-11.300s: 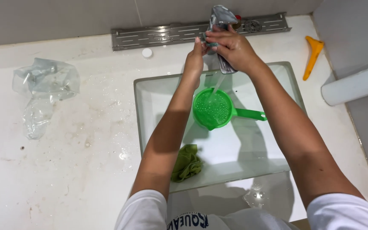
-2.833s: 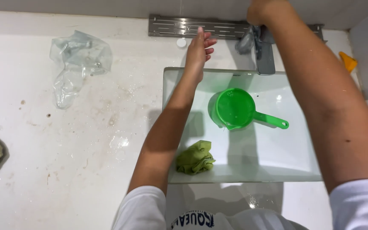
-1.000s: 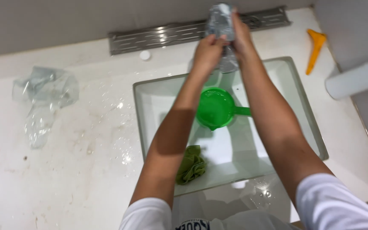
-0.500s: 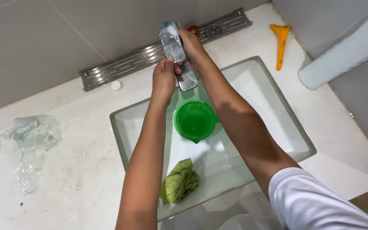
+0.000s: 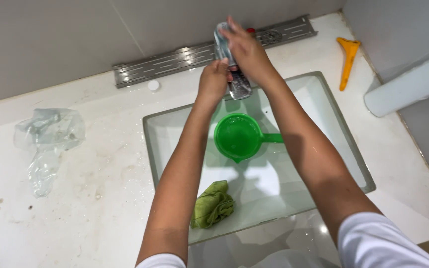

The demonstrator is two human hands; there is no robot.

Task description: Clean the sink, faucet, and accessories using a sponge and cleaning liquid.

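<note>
gripping the chrome faucet (image 5: pixel 234 74) at the back rim of the sink (image 5: pixel 346 144), both your hands meet on it. your right hand (image 5: pixel 244 49) wraps over the upper body of the faucet, fingers closed around it; your left hand (image 5: pixel 213 79) presses against its left side lower down, fingers curled, partly hiding the spout. the faucet's long axis runs from the back wall toward you, tilted slightly right, spout end out over the basin. the right hand sits farther along toward the wall, the left nearer the spout.

directly under the spout, inside the sink, sits a green scoop (image 5: pixel 238 136), mouth up, its handle pointing right. nearer you in the basin lies a crumpled green cloth (image 5: pixel 213 204), well apart from the scoop. behind the faucet a slotted metal drain grate (image 5: pixel 175 58) runs along the wall. on the white surface (image 5: pixel 100 198), a crumpled clear plastic bag (image 5: pixel 48 139) lies far left; an orange funnel-like piece (image 5: pixel 346 57) lies right, beside a white cylinder (image 5: pixel 408 84). nothing blocks the hands.
</note>
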